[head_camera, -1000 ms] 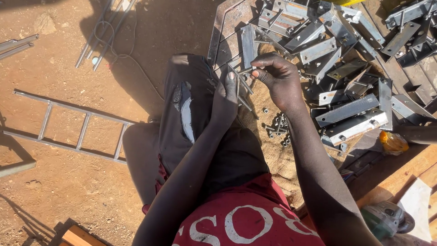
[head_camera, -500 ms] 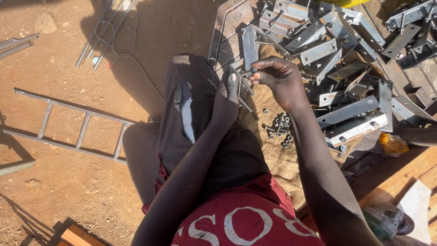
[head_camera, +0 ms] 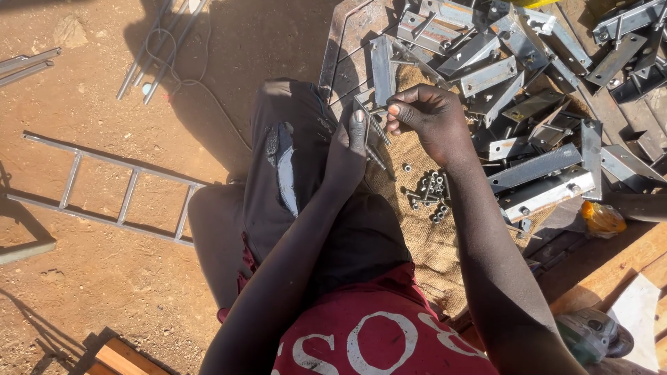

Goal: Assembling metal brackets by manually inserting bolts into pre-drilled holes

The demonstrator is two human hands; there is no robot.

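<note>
Bracket piece (head_camera: 367, 119), a thin angled strip of grey metal, sits between both our hands above our left knee, held over the edge of the burlap sacking (head_camera: 424, 243). Our left hand (head_camera: 347, 149) grips it from below, the fingers closed narrow around its lower part with the thumb pressed against the metal. Our right hand (head_camera: 427, 118) meets it from the right, thumb and forefinger pinched tight at the upper end of the piece; whether a small fastener sits in that pinch we cannot tell.

We note a loose cluster of bolts and nuts (head_camera: 429, 191) lying on the sacking just below the right hand, apart from it. A large heap of grey metal brackets (head_camera: 528, 90) covers the ground to the upper right, several of them overlapping. A ladder-like metal frame (head_camera: 104, 191) lies flat on the reddish dirt to the left, well apart from the hands. Thin rods and a wire (head_camera: 163, 48) lie at the upper left. A green power tool (head_camera: 590, 333) rests at the lower right beside a wooden plank (head_camera: 611, 267).
</note>
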